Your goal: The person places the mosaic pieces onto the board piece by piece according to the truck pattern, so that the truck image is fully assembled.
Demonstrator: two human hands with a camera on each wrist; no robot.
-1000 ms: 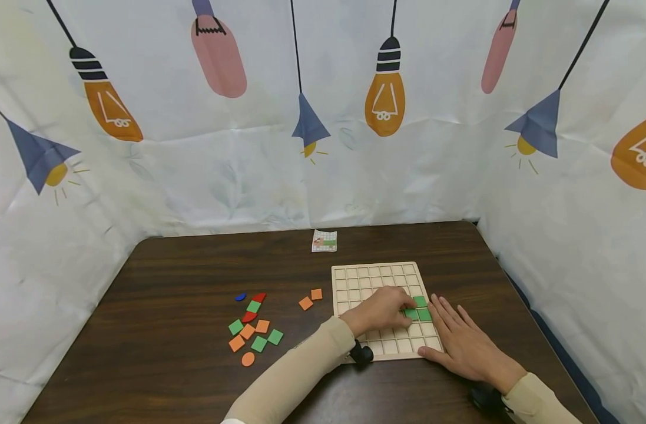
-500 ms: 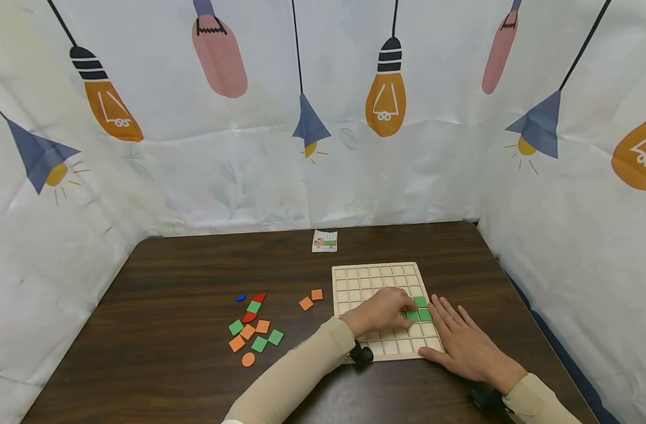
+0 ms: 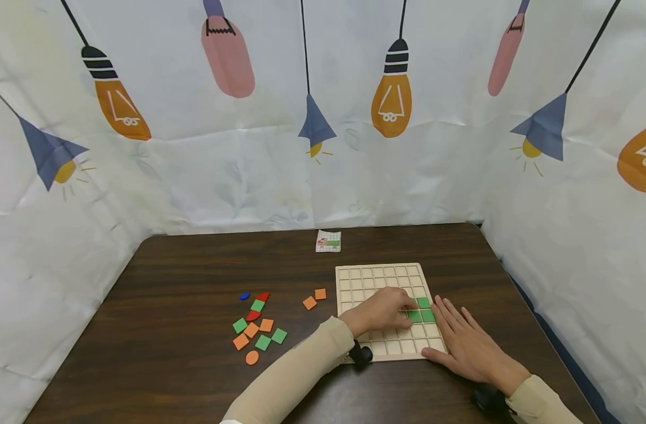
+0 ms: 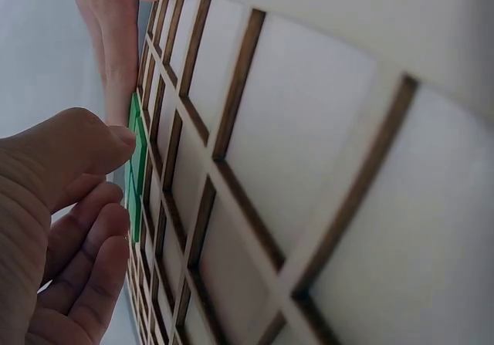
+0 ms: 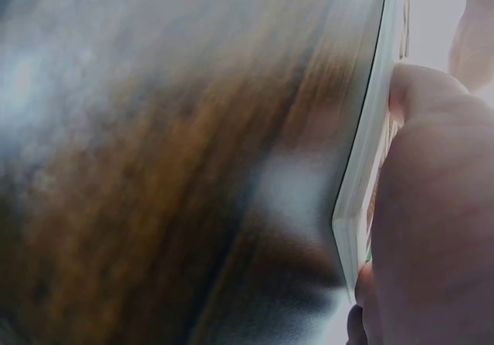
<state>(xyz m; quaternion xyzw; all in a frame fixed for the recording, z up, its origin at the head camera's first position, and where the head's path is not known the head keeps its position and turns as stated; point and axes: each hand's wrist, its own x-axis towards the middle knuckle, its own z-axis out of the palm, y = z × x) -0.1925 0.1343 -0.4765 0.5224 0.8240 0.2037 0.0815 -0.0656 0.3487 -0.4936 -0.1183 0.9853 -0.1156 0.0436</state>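
My left hand (image 3: 383, 309) is over the pale gridded board (image 3: 378, 271), its thumb and bent fingers at the green square tiles (image 3: 427, 316) near the board's right side. In the left wrist view, the thumb tip meets a green tile (image 4: 138, 167) and the other fingers curl below it. One tile seems pinched between thumb and forefinger; their exact contact is partly hidden. My right hand (image 3: 471, 347) lies with fingers extended along the board's right edge, its thumb at the near right corner. In the right wrist view, that thumb (image 5: 421, 90) touches the board's edge (image 5: 363, 183).
Left of the board lie two orange squares (image 3: 309, 302). Farther left is a loose group of green squares (image 3: 262, 343), orange squares (image 3: 241, 341), red pieces (image 3: 253, 315), a blue piece (image 3: 244, 296) and an orange disc (image 3: 252, 357). A small pattern card (image 3: 328, 241) lies at the back.
The head view has shifted slightly, so the scene sits a little farther right. Both hands keep their places on the board, and the tiles have not moved.
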